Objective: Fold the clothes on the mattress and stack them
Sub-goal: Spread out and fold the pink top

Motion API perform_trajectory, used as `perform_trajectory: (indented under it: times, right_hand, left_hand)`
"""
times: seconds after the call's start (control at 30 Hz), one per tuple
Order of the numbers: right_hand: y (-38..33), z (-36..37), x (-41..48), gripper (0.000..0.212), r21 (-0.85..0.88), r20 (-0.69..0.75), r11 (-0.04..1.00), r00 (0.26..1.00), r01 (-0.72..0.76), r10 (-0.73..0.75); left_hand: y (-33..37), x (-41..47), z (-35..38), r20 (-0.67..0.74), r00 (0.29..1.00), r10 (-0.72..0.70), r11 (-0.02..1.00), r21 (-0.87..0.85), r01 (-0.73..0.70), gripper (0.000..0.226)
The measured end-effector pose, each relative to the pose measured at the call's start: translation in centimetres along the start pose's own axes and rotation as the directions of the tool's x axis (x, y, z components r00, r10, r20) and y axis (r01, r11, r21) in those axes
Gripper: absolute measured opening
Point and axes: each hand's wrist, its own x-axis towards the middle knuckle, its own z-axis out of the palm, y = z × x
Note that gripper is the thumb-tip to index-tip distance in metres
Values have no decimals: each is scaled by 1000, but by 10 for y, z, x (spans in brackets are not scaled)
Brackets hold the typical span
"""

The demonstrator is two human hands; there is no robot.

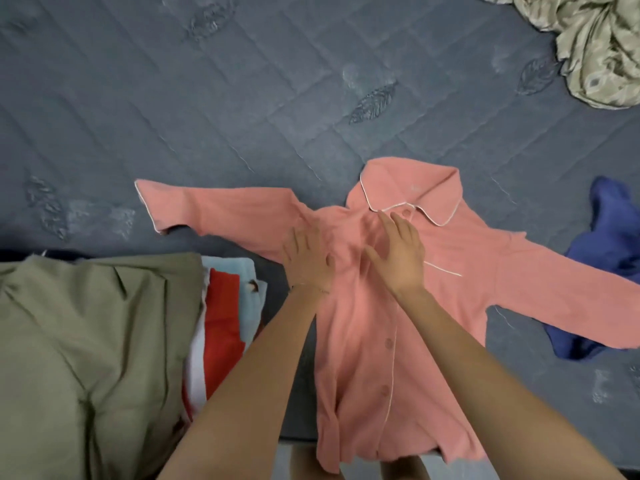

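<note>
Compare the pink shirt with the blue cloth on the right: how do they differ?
The pink shirt lies spread flat, sleeves out; the blue cloth lies crumpled. The left hand and right hand press flat on the pink shirt; neither touches the blue cloth. One sleeve of the pink shirt covers part of the blue cloth. Both lie on the mattress, not yet folded.

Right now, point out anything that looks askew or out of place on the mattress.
The hem of the pink shirt hangs over the near edge of the mattress; its chest is rumpled under the left hand and right hand. One sleeve overlaps a crumpled blue garment.
</note>
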Motion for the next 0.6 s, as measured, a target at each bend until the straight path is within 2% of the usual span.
perform_trajectory:
  times: [0.13,0.33,0.5,0.6]
  right_hand:
    - [-20,0,32,74,7,26,1000,999,25,-25]
    - [-47,9,65,84,-2,62,999,997,50,-50]
    - [-66,30,87,92,-14,111,997,991,73,-71]
    - [-77,45,97,94,-36,137,996,987,86,-80]
  left_hand:
    - [-8,31,-24,-22,1000,3,999,-46,-4,73]
    - [-49,78,-68,-82,995,-64,998,-26,62,75]
    - [-105,104,-90,-132,973,-188,982,-9,189,76]
    - [-136,116,-98,-132,941,-313,949,-73,306,74]
